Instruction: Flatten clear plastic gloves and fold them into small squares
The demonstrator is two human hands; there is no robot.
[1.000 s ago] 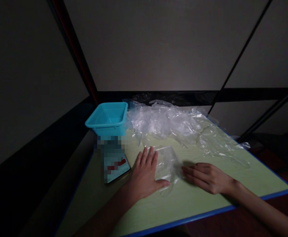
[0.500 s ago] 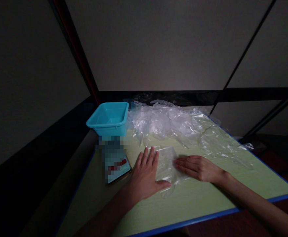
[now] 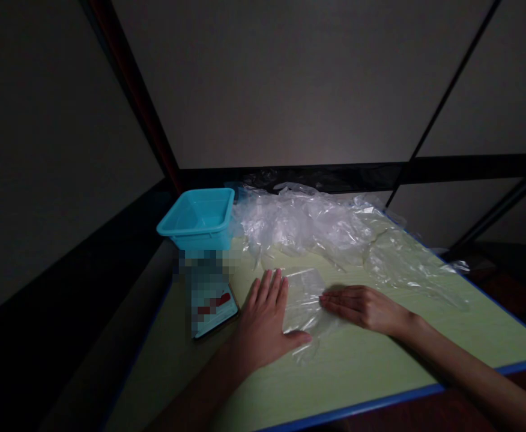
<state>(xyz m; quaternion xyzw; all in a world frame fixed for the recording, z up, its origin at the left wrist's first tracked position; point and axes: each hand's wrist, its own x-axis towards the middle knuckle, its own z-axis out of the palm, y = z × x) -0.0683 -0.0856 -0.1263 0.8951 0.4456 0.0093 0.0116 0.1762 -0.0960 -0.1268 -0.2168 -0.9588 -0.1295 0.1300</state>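
A clear plastic bag [image 3: 305, 294] lies flat on the table between my two hands, with a few creases and shiny streaks. My left hand [image 3: 263, 327] rests on its left side, palm down, fingers spread and thumb out across the lower part. From the right, my right hand [image 3: 355, 305] lies low over the bag's right edge. Its fingers are stretched out and held together, fingertips touching the plastic. What is under the right palm is hidden.
Behind the hands spreads a heap of clear plastic bags [image 3: 299, 219], trailing to the table's right edge. A blue plastic basin [image 3: 195, 231] stands at the back left. Before it lies a phone [image 3: 213, 312], its screen partly blurred. The greenish table [image 3: 357, 372] has blue edging; cabinet panels [image 3: 281, 84] rise behind.
Both hands hold nearly the same places. The plastic beside my right fingertips looks a little flatter. The view has shifted slightly.
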